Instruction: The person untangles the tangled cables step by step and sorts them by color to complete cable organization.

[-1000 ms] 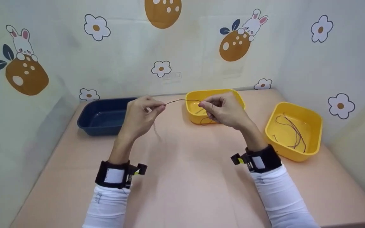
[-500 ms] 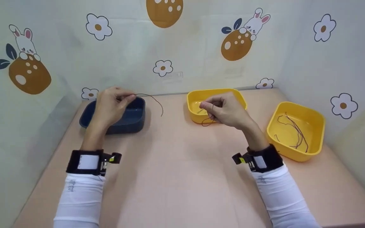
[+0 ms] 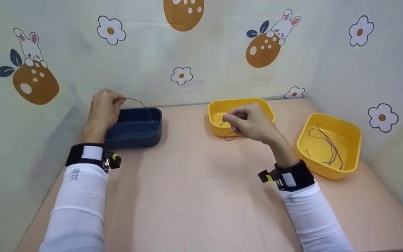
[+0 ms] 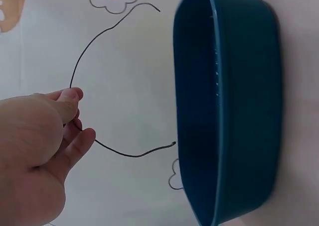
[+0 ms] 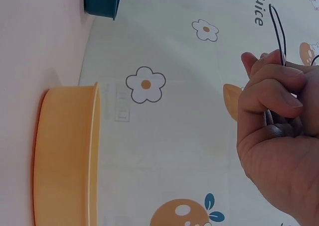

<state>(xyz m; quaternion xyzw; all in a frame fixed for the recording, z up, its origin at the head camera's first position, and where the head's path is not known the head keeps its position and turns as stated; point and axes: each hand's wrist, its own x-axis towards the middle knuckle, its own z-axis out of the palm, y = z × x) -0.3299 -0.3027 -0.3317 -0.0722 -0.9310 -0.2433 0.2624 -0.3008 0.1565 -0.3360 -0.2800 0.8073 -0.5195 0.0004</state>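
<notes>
My left hand (image 3: pixel 103 110) pinches a thin dark string (image 4: pixel 75 69) between thumb and fingers, above the dark blue basin (image 3: pixel 135 141). Both ends of that string bow out free toward the basin in the left wrist view, one ending close by its rim. My right hand (image 3: pixel 254 122) is curled in front of the rear yellow basin (image 3: pixel 222 131) and grips another dark string (image 5: pixel 283 32). A narrow loop of it sticks up past the fingers in the right wrist view; the rest is hidden in the hand.
Several dark strings (image 3: pixel 331 143) lie inside a second yellow basin (image 3: pixel 327 172) at the right. The basins stand on a pale pink tabletop (image 3: pixel 194 196), with patterned cloth walls (image 3: pixel 215 52) behind and at the sides.
My left hand has drawn its string away from the right hand, moving left and back until it is over the blue basin. The right hand has stayed nearly still.
</notes>
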